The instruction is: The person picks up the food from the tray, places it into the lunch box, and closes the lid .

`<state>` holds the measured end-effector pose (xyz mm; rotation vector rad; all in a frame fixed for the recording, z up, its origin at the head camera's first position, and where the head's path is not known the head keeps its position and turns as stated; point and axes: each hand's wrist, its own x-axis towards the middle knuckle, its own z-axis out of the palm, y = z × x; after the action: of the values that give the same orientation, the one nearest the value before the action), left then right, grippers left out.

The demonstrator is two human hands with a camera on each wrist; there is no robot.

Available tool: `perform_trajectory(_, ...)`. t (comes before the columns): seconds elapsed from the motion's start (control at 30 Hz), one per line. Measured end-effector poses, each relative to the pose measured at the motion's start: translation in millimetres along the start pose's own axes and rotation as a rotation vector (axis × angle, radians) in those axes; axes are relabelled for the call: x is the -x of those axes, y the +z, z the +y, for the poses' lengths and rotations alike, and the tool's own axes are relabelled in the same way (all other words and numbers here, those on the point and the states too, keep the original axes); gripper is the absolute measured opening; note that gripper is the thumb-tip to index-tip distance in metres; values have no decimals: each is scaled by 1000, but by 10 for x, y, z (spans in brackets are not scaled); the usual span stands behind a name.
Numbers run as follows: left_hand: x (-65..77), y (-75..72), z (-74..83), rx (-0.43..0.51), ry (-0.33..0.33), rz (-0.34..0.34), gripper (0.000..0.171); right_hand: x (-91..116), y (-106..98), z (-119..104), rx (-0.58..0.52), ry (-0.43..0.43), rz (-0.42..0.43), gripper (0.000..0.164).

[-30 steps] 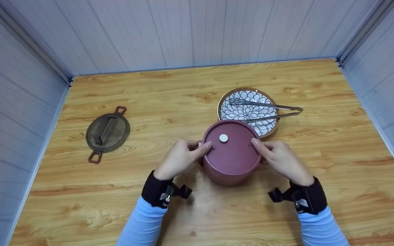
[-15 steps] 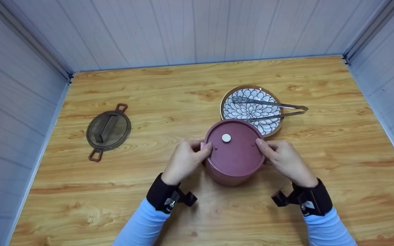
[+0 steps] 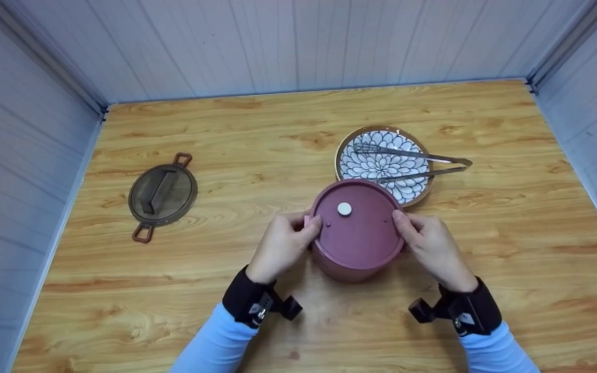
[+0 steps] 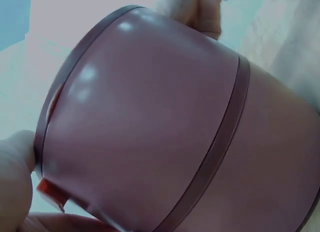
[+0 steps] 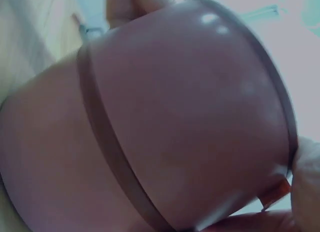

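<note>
A maroon cylindrical pot (image 3: pixel 358 243) stands near the middle of the table, with a round white button (image 3: pixel 344 209) on its flat top. My left hand (image 3: pixel 283 241) grips its left side, thumb on the top rim, fingers mostly hidden below. On the opposite side my right hand (image 3: pixel 430 246) holds it the same way. Both wrist views show a darker band (image 4: pixel 210 162) round the pot's wall and a small orange-red piece (image 5: pixel 274 193) under the rim beside the thumb. Whether the base touches the table cannot be told.
Behind the pot lies a round petal-patterned plate (image 3: pixel 381 140) with metal tongs (image 3: pixel 412 154) across it; the pot hides part of both. At the left is a dark see-through lid (image 3: pixel 174 199) with two red-brown loop handles. Walls enclose the wooden table (image 3: pixel 226 321) on several sides.
Both thumbs have slid slightly outward toward the pot's rim, while the hands keep their hold. The head view has shifted a little; plate, tongs and lid lie as before.
</note>
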<state>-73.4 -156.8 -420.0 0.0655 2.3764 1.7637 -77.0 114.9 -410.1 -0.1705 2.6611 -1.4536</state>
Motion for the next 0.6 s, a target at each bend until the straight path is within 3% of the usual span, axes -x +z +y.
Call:
perform_trajectory(0.27, -76, 9, 18, 47, 28, -42, 36, 22, -85, 1, 26, 10, -9, 49)
perform_trajectory(0.4, -70, 5, -28, 92, -42, -27, 52, 15, -100, 7, 27, 36, -21, 49)
perform_trajectory(0.5, -17, -28, -41, 40, -90, -7, 52, 0, -91, 6, 42, 38, -29, 47)
perform_trajectory(0.6, 36, -73, -20, -56, -85, 3, 49, -4, -78, 5, 61, 23, -43, 44)
